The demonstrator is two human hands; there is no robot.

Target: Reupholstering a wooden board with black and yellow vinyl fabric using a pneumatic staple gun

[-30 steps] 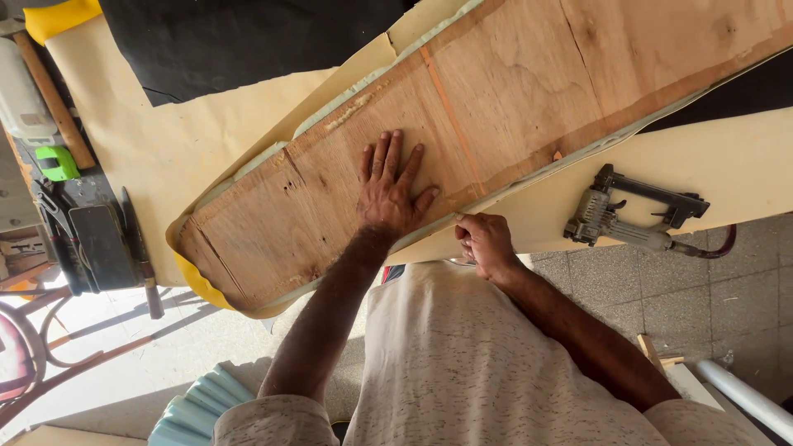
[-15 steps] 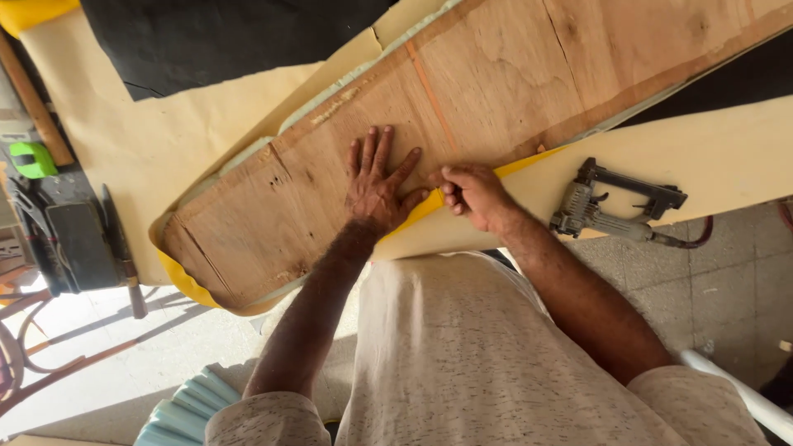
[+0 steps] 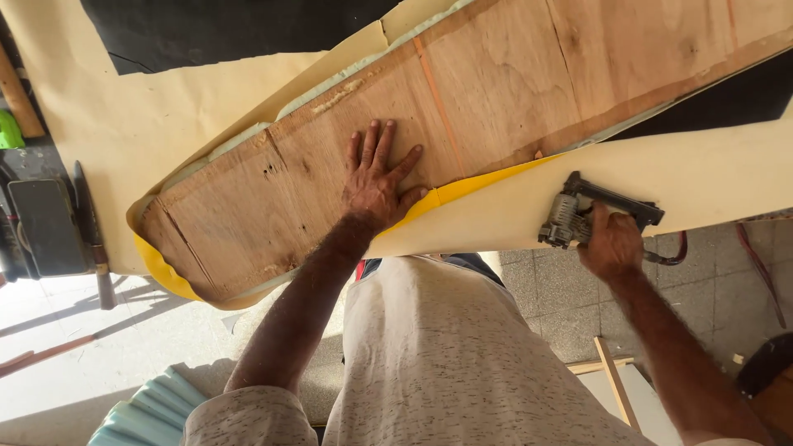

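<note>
Pressing: left hand (image 3: 376,180) flat, fingers spread, on plywood panel (image 3: 496,107) | right hand (image 3: 610,241) seemingly gripping staple gun (image 3: 578,211)

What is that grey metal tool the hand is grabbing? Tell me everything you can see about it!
The staple gun looks like grey, worn metal, with a round ribbed body at its left end and a long dark bar running to the right. It lies on the pale cream sheet covering the bench, near the edge. The right hand covers its middle from below, so the handle is hidden. A dark red hose curls out beside the hand. Whether the fingers close fully around it cannot be seen.
</note>
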